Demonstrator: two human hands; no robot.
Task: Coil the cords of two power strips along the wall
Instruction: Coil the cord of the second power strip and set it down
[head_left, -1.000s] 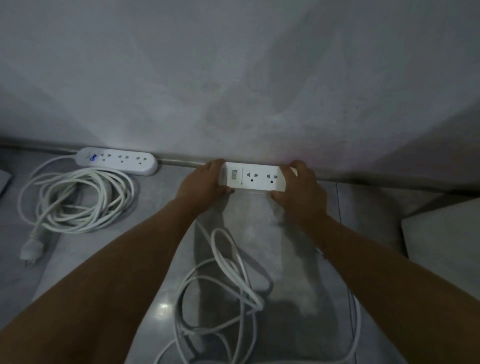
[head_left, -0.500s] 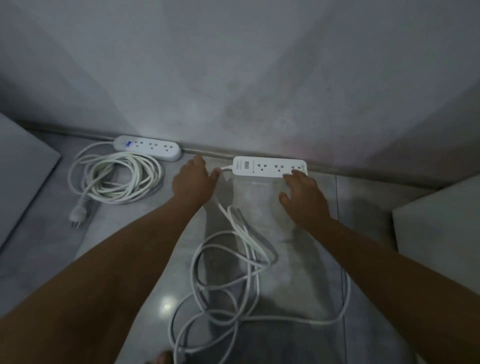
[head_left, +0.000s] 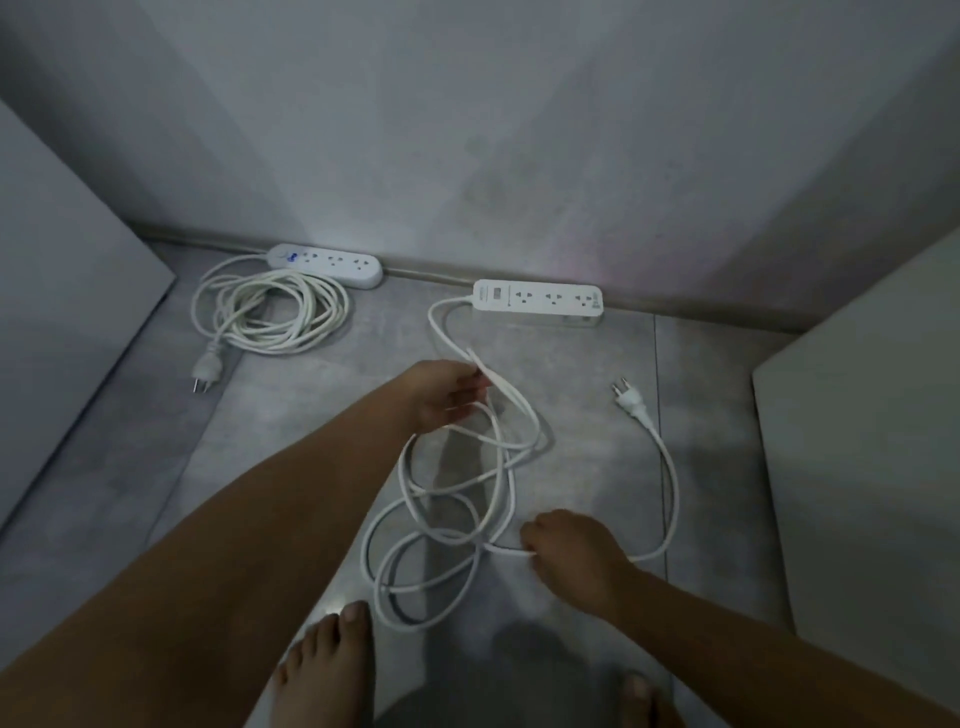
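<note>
Two white power strips lie against the wall's foot. The left strip (head_left: 326, 263) has its cord (head_left: 270, 312) coiled in front of it, plug (head_left: 207, 371) on the floor. The right strip (head_left: 538, 299) has a loose tangled cord (head_left: 457, 499) spread over the floor, its plug (head_left: 629, 398) lying to the right. My left hand (head_left: 445, 393) holds a stretch of that cord near the strip, lifted off the floor. My right hand (head_left: 571, 551) pinches the cord lower down, close to the floor.
Grey tiled floor (head_left: 130, 467) meets a grey wall (head_left: 467, 130). A pale panel (head_left: 62, 270) stands at the left and a pale block (head_left: 872, 415) at the right. My bare feet (head_left: 327, 670) are at the bottom edge.
Both hands left the right power strip and drew back from the wall. The left hand took up the cord near the strip, the right hand took it lower down. The view pulled back.
</note>
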